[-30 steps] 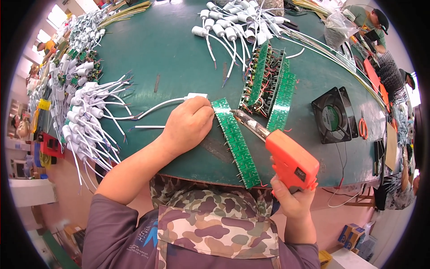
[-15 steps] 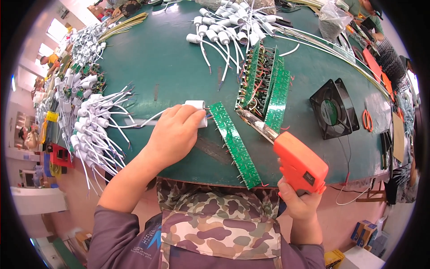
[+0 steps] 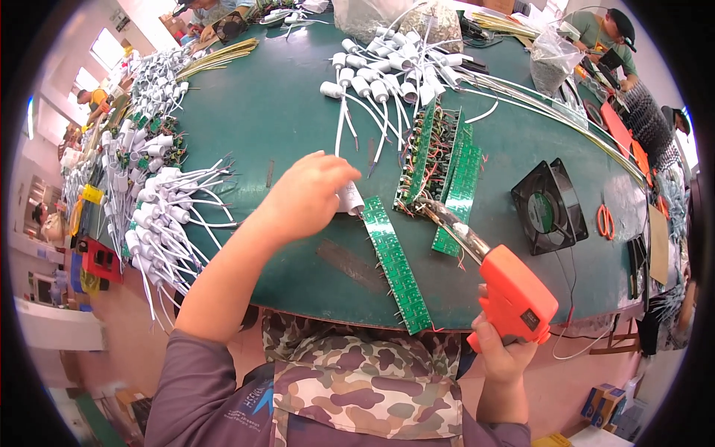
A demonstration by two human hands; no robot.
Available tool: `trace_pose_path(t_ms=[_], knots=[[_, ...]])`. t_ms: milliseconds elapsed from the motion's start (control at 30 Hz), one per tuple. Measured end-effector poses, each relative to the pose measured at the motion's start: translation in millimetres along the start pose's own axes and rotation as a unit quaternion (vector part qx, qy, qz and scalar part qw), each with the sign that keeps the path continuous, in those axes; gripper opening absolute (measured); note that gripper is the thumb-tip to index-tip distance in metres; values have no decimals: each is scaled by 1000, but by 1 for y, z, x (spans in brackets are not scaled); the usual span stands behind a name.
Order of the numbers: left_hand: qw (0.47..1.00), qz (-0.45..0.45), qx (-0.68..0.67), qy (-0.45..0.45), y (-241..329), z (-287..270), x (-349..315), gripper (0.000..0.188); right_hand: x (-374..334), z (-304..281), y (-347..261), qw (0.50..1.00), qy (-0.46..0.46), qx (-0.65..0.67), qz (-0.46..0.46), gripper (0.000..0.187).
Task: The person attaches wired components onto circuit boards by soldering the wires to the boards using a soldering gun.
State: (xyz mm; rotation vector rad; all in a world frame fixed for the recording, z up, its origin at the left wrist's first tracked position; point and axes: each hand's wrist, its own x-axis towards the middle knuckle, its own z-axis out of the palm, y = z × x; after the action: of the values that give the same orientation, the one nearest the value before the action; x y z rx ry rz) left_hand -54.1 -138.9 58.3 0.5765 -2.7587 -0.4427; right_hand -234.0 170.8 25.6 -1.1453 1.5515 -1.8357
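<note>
My left hand (image 3: 313,195) is closed at the upper end of a white cylindrical lamp cap (image 3: 351,200), its fingertips partly hidden. The cap is tilted, its lower end by the top end of a long green circuit board strip (image 3: 395,264), where thin wires show. That strip lies slantwise near the table's front edge. My right hand (image 3: 506,344) grips the handle of an orange-red soldering gun (image 3: 518,290). The gun's metal tip reaches the near end of a stack of circuit board strips (image 3: 432,156) packed with components and red wires.
White lamp caps with cables lie in a pile at the back (image 3: 387,71) and in a heap at the left (image 3: 160,212). A black fan (image 3: 547,208) stands at the right, near orange-handled scissors (image 3: 605,222). A co-worker (image 3: 607,37) sits at the far right.
My left hand has shifted, and the lamp cap has turned from lying level to tilted. The soldering gun has moved slightly right and nearer me. The whole view has shifted a little.
</note>
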Motion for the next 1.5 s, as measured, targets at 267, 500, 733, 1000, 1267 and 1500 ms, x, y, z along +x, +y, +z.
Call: trace_pose_path(t_ms=[267, 500, 733, 1000, 1267, 1500], knots=[[957, -237, -87, 140, -70, -24, 106, 35, 7, 7, -5, 999, 25, 47, -1, 46], [949, -308, -63, 25, -162, 26, 152, 57, 6, 9, -16, 999, 17, 21, 20, 44], [909, -316, -43, 268, -147, -4, 168, 47, 6, 8, -19, 999, 45, 5, -1, 43], [923, 32, -92, 372, -24, -89, 101, 48, 6, 10, -12, 997, 45, 56, -31, 42], [967, 14, -159, 200, 54, -50, -3, 33, -6, 10, -20, 998, 24, 63, -19, 39], [976, 93, -83, 180, 58, -24, -27, 23, -14, 6, -9, 999, 3, 21, -29, 48]])
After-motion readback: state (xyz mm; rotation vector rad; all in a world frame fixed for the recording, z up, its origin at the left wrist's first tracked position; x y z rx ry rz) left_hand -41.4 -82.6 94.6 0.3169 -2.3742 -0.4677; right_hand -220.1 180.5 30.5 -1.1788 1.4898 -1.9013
